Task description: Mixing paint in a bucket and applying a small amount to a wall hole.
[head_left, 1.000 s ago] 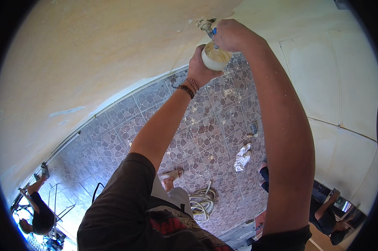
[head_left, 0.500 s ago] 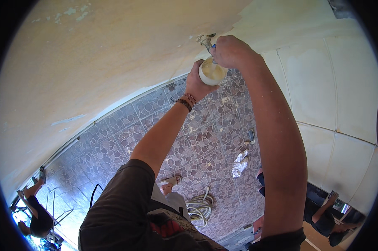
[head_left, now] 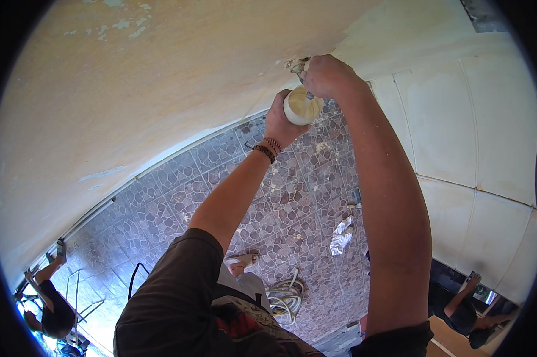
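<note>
My left hand [head_left: 280, 122] is wrapped round a small white cup [head_left: 291, 112] of creamy putty [head_left: 307, 109], its opening tilted towards me. Just above the cup, my right hand [head_left: 329, 77] grips a putty knife [head_left: 301, 77] that shows only in part, with its grey end [head_left: 310, 95] by the cup's rim. Pale, rough putty [head_left: 293, 65] shows at the knife's far end, against the cream wall [head_left: 221, 71] beside a small dark hole [head_left: 306, 58]. My right fingers hide much of the handle.
Smooth panels [head_left: 447, 125] cover the right side. On the patterned tile floor [head_left: 268, 208] lie a white crumpled cloth [head_left: 341, 236] and a coiled hose [head_left: 286, 300]. One person [head_left: 57, 312] is at the lower left, another [head_left: 459, 306] at the lower right. Metal frame legs [head_left: 81, 303] stand at the left.
The whole view has shifted slightly, with both hands and the cup a little lower in it. The putty knife's angle differs a little; both grips are kept.
</note>
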`<action>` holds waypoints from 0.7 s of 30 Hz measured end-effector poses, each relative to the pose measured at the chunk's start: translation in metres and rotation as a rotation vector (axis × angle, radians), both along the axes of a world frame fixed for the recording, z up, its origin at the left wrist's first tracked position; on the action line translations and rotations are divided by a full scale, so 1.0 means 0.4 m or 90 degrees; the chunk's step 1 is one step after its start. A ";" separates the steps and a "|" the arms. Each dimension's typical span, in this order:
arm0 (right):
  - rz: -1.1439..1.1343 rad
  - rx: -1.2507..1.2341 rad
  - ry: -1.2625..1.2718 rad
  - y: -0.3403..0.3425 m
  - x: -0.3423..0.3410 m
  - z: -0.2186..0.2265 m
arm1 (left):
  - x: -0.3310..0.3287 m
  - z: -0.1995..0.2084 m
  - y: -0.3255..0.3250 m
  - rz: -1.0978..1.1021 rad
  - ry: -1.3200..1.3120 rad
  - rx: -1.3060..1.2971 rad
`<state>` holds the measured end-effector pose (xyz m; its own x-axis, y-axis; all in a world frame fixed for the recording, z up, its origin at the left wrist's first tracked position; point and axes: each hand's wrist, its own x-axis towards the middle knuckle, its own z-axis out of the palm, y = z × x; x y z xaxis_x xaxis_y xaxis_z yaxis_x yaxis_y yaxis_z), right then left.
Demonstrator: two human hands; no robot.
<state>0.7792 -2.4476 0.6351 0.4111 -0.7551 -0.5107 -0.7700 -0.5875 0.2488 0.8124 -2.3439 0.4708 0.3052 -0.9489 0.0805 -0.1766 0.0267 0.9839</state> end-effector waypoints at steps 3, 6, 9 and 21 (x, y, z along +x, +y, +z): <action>-0.099 -0.012 -0.038 0.007 0.005 0.003 | -0.001 0.005 0.002 0.009 -0.002 -0.002; -0.040 -0.005 -0.036 -0.010 -0.019 -0.027 | -0.013 0.010 0.002 0.017 0.014 -0.006; -0.149 -0.017 -0.072 0.025 0.024 0.022 | 0.008 0.014 0.005 0.027 0.021 -0.005; -0.173 -0.054 -0.116 -0.010 0.008 -0.052 | 0.005 0.033 -0.010 0.045 0.051 -0.024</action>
<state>0.7825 -2.4515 0.6143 0.2674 -0.8860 -0.3787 -0.9320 -0.3377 0.1318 0.8145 -2.3479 0.4839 0.3783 -0.9214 0.0884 -0.0994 0.0545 0.9935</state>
